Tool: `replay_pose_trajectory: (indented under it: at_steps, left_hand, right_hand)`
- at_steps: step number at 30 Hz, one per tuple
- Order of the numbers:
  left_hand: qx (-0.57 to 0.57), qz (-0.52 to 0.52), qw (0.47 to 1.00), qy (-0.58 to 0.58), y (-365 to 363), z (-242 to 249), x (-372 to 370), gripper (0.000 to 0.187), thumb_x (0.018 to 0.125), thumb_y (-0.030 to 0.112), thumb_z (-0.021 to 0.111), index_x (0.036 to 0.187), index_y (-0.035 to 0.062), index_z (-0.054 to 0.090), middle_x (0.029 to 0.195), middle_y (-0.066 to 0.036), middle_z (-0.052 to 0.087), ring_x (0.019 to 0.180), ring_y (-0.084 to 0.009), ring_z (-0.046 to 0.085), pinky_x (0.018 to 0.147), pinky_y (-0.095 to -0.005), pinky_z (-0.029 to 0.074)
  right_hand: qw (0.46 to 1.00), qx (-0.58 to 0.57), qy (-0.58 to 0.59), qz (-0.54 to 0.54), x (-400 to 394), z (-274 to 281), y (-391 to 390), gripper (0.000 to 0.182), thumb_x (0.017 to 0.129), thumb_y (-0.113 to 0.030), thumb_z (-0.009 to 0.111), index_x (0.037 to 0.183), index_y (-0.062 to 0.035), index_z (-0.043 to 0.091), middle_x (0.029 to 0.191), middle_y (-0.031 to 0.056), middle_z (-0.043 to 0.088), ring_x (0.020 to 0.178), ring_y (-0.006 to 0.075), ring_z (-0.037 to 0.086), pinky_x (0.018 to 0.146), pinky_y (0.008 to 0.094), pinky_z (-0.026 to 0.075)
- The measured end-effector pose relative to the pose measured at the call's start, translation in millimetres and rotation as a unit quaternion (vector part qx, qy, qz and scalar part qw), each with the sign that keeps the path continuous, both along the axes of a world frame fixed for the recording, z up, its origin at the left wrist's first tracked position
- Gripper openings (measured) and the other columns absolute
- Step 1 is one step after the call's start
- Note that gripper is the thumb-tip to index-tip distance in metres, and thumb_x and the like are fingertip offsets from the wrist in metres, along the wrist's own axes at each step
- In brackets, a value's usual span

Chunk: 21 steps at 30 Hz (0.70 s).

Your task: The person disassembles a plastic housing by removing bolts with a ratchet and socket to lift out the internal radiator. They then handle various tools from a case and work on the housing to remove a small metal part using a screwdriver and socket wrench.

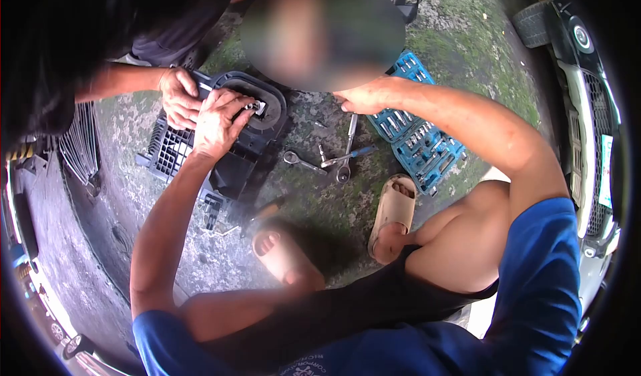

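Observation:
A black plastic housing [264, 82] with a rounded rim lies on the mossy concrete. My left hand [224, 122] reaches over it, thumb and fingers closed at a small silvery metal part [259, 107] inside the rim. Beside it, another person's hand [179, 95] rests on the housing's left edge. My right hand [364, 97] is closed at the upper end of a ratchet wrench [350, 139], its head down on the ground; a blurred patch covers some of the fingers. Close by lie a second ratchet [304, 163] and a blue-handled driver [354, 155].
An open blue socket case [417, 142] with several sockets lies right of the tools. My sandalled feet [394, 209] stand close in front. A parked vehicle [591, 142] borders the right side. A ribbed metal piece [80, 142] lies at the left.

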<state>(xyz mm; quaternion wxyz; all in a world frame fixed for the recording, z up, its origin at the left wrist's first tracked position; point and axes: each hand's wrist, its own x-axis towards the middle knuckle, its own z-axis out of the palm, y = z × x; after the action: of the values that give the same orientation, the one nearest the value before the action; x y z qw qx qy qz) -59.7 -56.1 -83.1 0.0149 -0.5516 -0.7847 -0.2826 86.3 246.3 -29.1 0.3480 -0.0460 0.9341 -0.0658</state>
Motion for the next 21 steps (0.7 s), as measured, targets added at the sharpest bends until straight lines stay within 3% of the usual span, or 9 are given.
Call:
replay_pose_trajectory:
  at_steps: [3,6,8,11,13,18,21]
  left_hand:
    - [-0.005,0.006,1.0,0.005,1,0,0,0.023,0.087,0.017,0.073,0.109,0.0101,0.074,0.109,-0.005,0.069,0.111,-0.0277,0.058,0.098,-0.0398,0.048]
    - [-0.008,0.005,1.0,0.01,3,2,2,0.024,0.085,0.014,0.074,0.109,0.0091,0.074,0.109,-0.007,0.068,0.11,-0.0292,0.058,0.098,-0.0406,0.048]
    - [-0.013,-0.001,1.0,0.017,3,1,0,0.025,0.083,0.012,0.075,0.108,0.0081,0.074,0.109,-0.009,0.068,0.109,-0.0308,0.058,0.097,-0.0422,0.048]
    - [-0.014,-0.002,1.0,0.007,7,6,2,0.024,0.083,0.01,0.073,0.106,0.007,0.073,0.108,-0.009,0.067,0.108,-0.0315,0.058,0.097,-0.0432,0.047]
    - [-0.02,0.005,1.0,0.001,8,6,3,0.022,0.083,0.009,0.071,0.105,0.0064,0.073,0.105,-0.009,0.068,0.106,-0.0314,0.058,0.096,-0.0429,0.046]
    - [-0.028,0.006,1.0,-0.01,11,11,4,0.022,0.082,0.005,0.071,0.103,0.0072,0.072,0.106,-0.008,0.067,0.108,-0.0314,0.057,0.097,-0.0422,0.045]
    - [-0.028,0.01,0.999,-0.02,10,13,6,0.022,0.082,0.005,0.071,0.104,0.0074,0.072,0.105,-0.008,0.067,0.107,-0.0314,0.057,0.097,-0.0419,0.045]
  right_hand:
    - [0.997,-0.033,0.01,-0.064,17,3,15,0.029,0.092,-0.03,0.065,0.104,-0.0041,0.069,0.102,0.0208,0.071,0.098,0.0405,0.069,0.087,0.0515,0.055]
    - [0.984,-0.089,0.007,-0.152,70,-64,25,0.035,0.093,-0.035,0.062,0.103,-0.002,0.071,0.102,0.0225,0.072,0.099,0.0421,0.069,0.088,0.052,0.055]
    - [0.973,-0.056,-0.024,-0.221,102,-102,8,0.051,0.098,-0.049,0.053,0.106,-0.0027,0.073,0.11,0.0233,0.071,0.104,0.0421,0.068,0.09,0.0517,0.054]
    - [0.929,-0.036,-0.013,-0.367,118,-120,-18,0.06,0.098,-0.057,0.051,0.097,-0.0014,0.075,0.098,0.0221,0.074,0.095,0.0424,0.071,0.083,0.051,0.056]
    - [0.907,-0.039,-0.016,-0.419,119,-120,-28,0.063,0.097,-0.059,0.053,0.094,-0.0007,0.075,0.095,0.0221,0.074,0.092,0.042,0.072,0.08,0.0504,0.057]
    - [0.881,-0.04,0.034,-0.47,110,-127,-36,0.043,0.086,-0.044,0.073,0.098,-0.0025,0.076,0.104,0.0184,0.075,0.097,0.0373,0.072,0.082,0.047,0.058]
    - [0.836,-0.075,-0.002,-0.543,108,-140,-31,0.043,0.084,-0.043,0.074,0.1,-0.0038,0.076,0.105,0.0165,0.075,0.098,0.0348,0.072,0.083,0.0462,0.058]
